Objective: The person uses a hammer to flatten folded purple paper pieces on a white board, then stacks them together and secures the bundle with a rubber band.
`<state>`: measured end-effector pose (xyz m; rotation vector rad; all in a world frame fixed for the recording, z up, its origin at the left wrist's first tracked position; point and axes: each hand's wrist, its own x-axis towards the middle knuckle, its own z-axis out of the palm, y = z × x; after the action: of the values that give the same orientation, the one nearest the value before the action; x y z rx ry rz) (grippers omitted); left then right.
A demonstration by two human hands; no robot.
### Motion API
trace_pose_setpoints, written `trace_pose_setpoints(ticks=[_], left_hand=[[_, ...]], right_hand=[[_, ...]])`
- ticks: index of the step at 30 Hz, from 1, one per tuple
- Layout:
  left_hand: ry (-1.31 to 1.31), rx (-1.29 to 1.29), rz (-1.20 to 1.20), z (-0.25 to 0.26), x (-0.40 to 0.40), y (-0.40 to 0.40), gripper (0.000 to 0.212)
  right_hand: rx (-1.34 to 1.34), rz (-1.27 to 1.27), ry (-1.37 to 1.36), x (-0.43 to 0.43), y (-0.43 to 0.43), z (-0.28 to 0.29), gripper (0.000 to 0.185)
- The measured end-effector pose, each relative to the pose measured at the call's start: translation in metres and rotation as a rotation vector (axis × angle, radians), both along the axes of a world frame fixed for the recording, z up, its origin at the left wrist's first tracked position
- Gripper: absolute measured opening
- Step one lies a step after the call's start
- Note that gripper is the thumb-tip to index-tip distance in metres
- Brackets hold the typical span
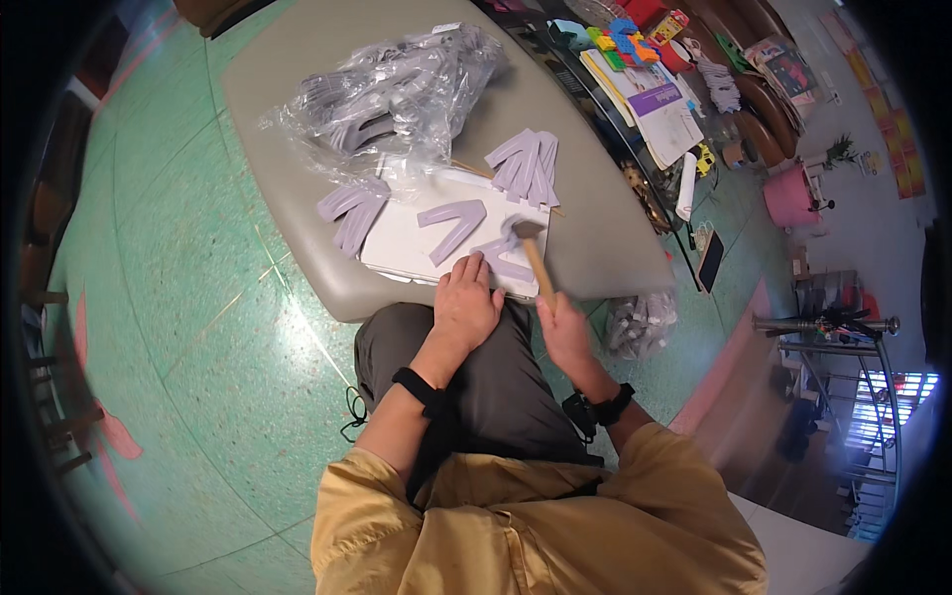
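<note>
My right hand (567,331) is closed around the wooden handle of a hammer (538,260), whose blurred head is over a lavender V-shaped strip (506,262). With its fingertips, my left hand (470,301) touches the near end of that strip, at the edge of a white board or paper stack (401,256). Another lavender V-shaped piece (454,227) lies to the left on the white surface. Fanned piles of similar pieces lie at its left (353,212) and at its upper right (526,165).
A clear plastic bag of lavender pieces (401,97) lies on the padded grey-beige bench (595,223). To the right stands a dark table with papers (662,119) and toy bricks (625,43). Another plastic bag (643,323) lies beyond my right hand.
</note>
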<state>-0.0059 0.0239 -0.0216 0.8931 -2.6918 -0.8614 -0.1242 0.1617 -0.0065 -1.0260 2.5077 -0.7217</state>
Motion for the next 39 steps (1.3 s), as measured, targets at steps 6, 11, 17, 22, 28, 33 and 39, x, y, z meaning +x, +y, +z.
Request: trace_pose_setpoints(ticks=[6,11,17,22,28,33,39], left_hand=[[-0.009,0.010,0.008,-0.001,0.006,0.002,0.051],[0.057,-0.002,-0.003,0.000,-0.001,0.001,0.048],[0.069,0.035,0.001,0.003,0.000,-0.001,0.046],[0.049,0.030,0.027,0.000,0.006,-0.001,0.046],[0.052,-0.026,0.041,0.000,0.006,-0.001,0.044],[0.039,0.003,0.037,0.002,0.003,0.000,0.046],[0.041,0.007,0.038,-0.001,0.006,0.002,0.046]], right_hand=[[0.013,-0.006,-0.064,0.011,-0.011,0.026,0.034],[0.057,0.086,0.043,-0.003,0.002,-0.008,0.035],[0.074,0.015,-0.015,0.005,-0.004,0.001,0.038],[0.054,-0.045,-0.072,-0.007,-0.015,0.027,0.039],[0.081,-0.047,-0.018,-0.030,-0.006,0.010,0.036],[-0.043,-0.037,0.040,-0.014,-0.002,-0.002,0.042],[-0.023,-0.068,-0.010,-0.002,-0.004,0.011,0.040]])
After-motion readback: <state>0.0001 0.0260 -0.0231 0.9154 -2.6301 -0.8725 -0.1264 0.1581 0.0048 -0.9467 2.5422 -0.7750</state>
